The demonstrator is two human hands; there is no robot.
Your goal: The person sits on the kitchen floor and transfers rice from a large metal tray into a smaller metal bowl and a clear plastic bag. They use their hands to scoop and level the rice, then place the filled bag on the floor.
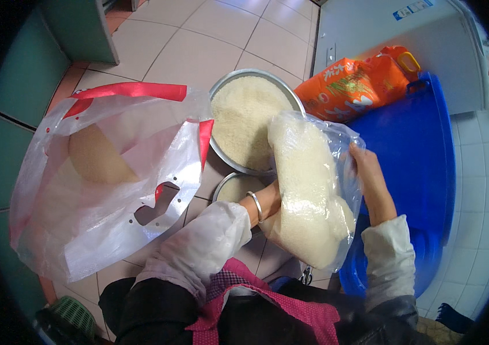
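Observation:
Between my two hands is a clear plastic bag of rice [307,189], tilted over the rim of a metal basin. My left hand [269,200], with a bangle at the wrist, supports the bag from its left side, its fingers hidden beneath. At the bag's upper right edge, my right hand [363,161] grips the loose clear plastic. White rice [249,112] fills the large round metal basin [220,152] on the floor. A smaller metal bowl [217,193], also with rice in it, is partly covered by my left forearm.
On the left, a large white-and-red woven rice sack [110,233] gapes, with grain inside. An orange rice bag [348,84] leans by a blue plastic tub [404,164] and a white appliance [404,47]. Scissors [306,275] lie near my lap; a green basket [72,315] is lower left.

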